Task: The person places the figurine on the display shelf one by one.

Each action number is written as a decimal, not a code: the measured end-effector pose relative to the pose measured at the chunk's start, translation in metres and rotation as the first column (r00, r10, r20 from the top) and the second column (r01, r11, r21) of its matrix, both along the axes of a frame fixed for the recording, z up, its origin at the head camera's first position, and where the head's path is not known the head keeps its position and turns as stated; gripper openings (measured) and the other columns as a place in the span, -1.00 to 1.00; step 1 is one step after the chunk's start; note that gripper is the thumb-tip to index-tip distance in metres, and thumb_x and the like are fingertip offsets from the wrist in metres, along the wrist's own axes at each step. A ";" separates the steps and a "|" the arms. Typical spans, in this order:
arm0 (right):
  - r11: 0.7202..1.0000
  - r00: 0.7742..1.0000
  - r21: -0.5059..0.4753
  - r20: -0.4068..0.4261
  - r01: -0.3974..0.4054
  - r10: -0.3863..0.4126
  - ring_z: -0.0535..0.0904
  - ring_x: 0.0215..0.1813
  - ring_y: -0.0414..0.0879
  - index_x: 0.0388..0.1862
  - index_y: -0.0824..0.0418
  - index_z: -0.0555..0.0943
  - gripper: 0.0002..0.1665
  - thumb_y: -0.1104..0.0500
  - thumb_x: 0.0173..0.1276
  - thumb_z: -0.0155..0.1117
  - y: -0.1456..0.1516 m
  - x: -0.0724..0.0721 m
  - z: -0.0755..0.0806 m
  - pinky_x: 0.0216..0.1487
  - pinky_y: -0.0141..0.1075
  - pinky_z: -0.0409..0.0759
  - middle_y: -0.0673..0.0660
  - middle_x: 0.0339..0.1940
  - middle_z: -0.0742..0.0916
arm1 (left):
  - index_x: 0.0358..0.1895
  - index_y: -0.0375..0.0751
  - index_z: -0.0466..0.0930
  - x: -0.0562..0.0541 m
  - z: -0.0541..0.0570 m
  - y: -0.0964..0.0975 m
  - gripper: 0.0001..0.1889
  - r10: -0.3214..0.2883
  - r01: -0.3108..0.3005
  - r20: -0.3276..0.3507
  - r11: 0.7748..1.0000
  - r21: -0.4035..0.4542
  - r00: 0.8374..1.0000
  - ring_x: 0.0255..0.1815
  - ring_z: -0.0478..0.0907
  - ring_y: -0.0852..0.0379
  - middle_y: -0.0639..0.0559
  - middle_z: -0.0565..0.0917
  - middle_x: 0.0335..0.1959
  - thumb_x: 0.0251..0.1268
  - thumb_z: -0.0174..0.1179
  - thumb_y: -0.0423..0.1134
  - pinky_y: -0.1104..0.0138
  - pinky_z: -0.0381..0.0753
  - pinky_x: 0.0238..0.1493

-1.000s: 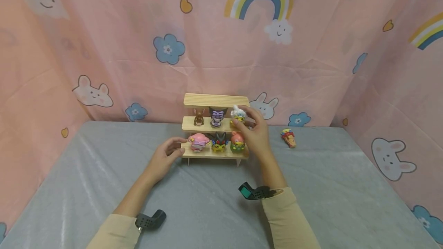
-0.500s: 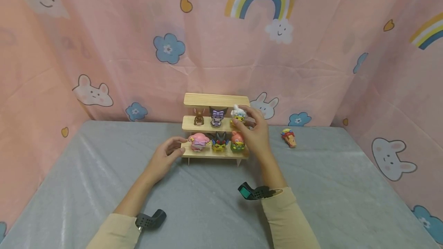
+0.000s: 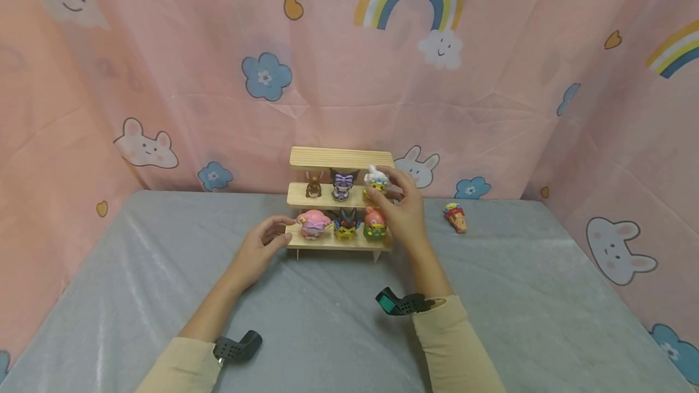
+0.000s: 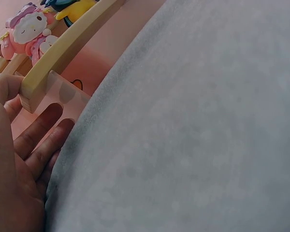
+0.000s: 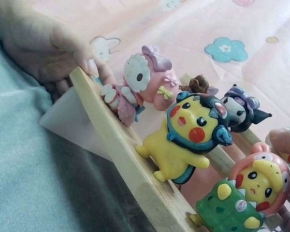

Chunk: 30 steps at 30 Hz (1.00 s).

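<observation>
A three-tier wooden display stand (image 3: 341, 157) holds small toy figurines. My left hand (image 3: 260, 251) pinches the left end of its lowest board (image 4: 63, 53), thumb on the board and other fingers spread below. My right hand (image 3: 405, 208) holds a white-hatted yellow figurine (image 3: 375, 182) at the right end of the middle board, thumb in front and fingers round its side. Left of it stand a purple-and-black figurine (image 3: 343, 185) and a brown one (image 3: 314, 185). Along the lowest board are a pink figurine (image 5: 147, 79), a dark-hooded yellow one (image 5: 183, 130) and a pink-and-green one (image 5: 246, 193).
Right of the stand, a red-and-tan figurine (image 3: 455, 218) with a blue-and-yellow top lies on the grey cloth-covered table (image 3: 327, 332). A pink patterned curtain (image 3: 218, 120) rises close behind the stand and along both sides. Clear legs (image 4: 63, 92) carry the lowest board.
</observation>
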State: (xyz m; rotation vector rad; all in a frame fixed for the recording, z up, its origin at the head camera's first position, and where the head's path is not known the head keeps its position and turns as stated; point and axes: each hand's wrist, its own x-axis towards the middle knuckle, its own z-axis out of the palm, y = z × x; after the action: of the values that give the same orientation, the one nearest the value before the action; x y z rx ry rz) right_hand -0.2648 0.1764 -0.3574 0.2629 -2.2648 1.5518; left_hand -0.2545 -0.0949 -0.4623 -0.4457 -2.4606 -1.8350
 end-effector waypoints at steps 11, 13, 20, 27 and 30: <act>1.000 0.999 -0.001 -0.033 0.000 0.000 0.46 0.19 -0.05 0.31 0.21 0.57 -0.47 0.26 0.36 0.39 0.011 -0.023 -0.026 0.18 -0.10 0.56 0.26 0.18 0.56 | 0.21 -0.22 0.54 -0.002 -0.004 -0.001 -0.68 0.002 -0.002 -0.007 1.000 0.006 1.000 0.14 0.58 -0.03 -0.21 0.67 0.12 0.50 0.13 -0.23 0.27 0.56 0.15; 1.000 0.999 0.003 -0.038 0.001 -0.001 0.46 0.18 -0.07 0.30 0.19 0.57 -0.48 0.24 0.36 0.40 0.012 -0.023 -0.026 0.16 -0.13 0.56 0.24 0.16 0.57 | 0.22 -0.22 0.54 -0.002 -0.004 -0.001 -0.68 0.000 0.000 -0.007 1.000 0.007 1.000 0.14 0.58 -0.03 -0.21 0.67 0.12 0.50 0.13 -0.23 0.28 0.56 0.14; 1.000 0.999 -0.007 -0.050 -0.006 0.006 0.47 0.15 -0.11 0.27 0.16 0.60 -0.50 0.23 0.35 0.41 0.012 -0.022 -0.026 0.11 -0.22 0.55 0.22 0.14 0.58 | 0.22 -0.23 0.54 -0.002 -0.003 -0.001 -0.68 -0.004 0.004 -0.016 1.000 0.008 1.000 0.14 0.58 -0.01 -0.21 0.67 0.13 0.51 0.12 -0.22 0.31 0.56 0.13; 1.000 1.000 -0.004 0.001 0.008 -0.008 0.46 0.22 0.01 0.32 0.28 0.54 -0.47 0.30 0.37 0.36 0.009 -0.022 -0.024 0.18 -0.12 0.53 0.33 0.19 0.55 | 0.22 -0.22 0.54 -0.002 -0.003 -0.001 -0.68 -0.005 0.005 -0.008 1.000 0.010 1.000 0.15 0.57 -0.03 -0.21 0.67 0.14 0.51 0.12 -0.22 0.30 0.56 0.14; 1.000 1.000 -0.002 0.010 0.008 -0.008 0.46 0.24 0.07 0.32 0.30 0.53 -0.46 0.31 0.37 0.36 0.009 -0.022 -0.023 0.22 -0.02 0.53 0.35 0.20 0.54 | 0.22 -0.22 0.54 -0.002 -0.003 -0.001 -0.68 -0.005 0.005 -0.010 1.000 0.009 1.000 0.15 0.57 -0.03 -0.21 0.67 0.14 0.51 0.12 -0.22 0.31 0.56 0.14</act>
State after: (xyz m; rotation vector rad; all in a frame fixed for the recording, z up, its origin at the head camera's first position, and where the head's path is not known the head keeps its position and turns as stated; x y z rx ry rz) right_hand -0.2872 0.1849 -0.3805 0.2455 -2.2685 1.5544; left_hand -0.2560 -0.0961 -0.4651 -0.4595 -2.4455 -1.8404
